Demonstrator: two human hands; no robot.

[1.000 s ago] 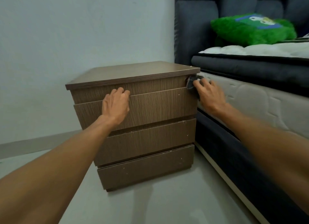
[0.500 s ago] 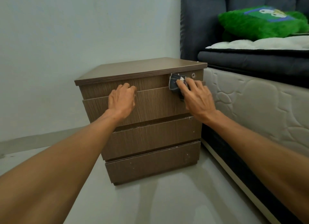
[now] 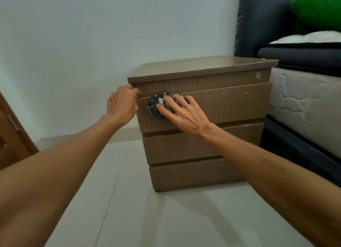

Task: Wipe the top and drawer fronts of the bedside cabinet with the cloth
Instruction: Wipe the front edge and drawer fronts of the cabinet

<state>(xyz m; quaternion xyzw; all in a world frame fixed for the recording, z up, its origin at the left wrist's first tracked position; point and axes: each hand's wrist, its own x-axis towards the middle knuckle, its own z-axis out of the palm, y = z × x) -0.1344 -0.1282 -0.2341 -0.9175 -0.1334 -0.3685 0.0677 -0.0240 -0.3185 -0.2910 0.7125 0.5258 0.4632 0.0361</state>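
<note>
Brown wood-grain laminate covers the bedside cabinet (image 3: 212, 106), which stands on a pale, smooth floor (image 3: 138, 209) against a light wall (image 3: 92, 34). Its flat top (image 3: 203, 65) overhangs a narrow panel with a small round lock (image 3: 257, 75) near the right end, and three drawer fronts stack below, each with a few small pale specks. Just to the cabinet's right sits a bed with a white quilted mattress (image 3: 304, 102), a dark upholstered headboard (image 3: 262, 21) and a green plush pillow (image 3: 317, 12) on top. At the far left edge a wooden door (image 3: 11, 136) with a hinge shows. The right hand (image 3: 181, 111) lies nearly flat with fingers spread, pressing a bunched dark cloth (image 3: 156, 106) with pale patches against the left part of the top drawer front (image 3: 230, 102); the fingertips rest on the cloth rather than closing around it. The left hand (image 3: 121, 104) curls at the cabinet's upper left corner, fingertips hooked on the edge just under the top, just beside the cloth.
</note>
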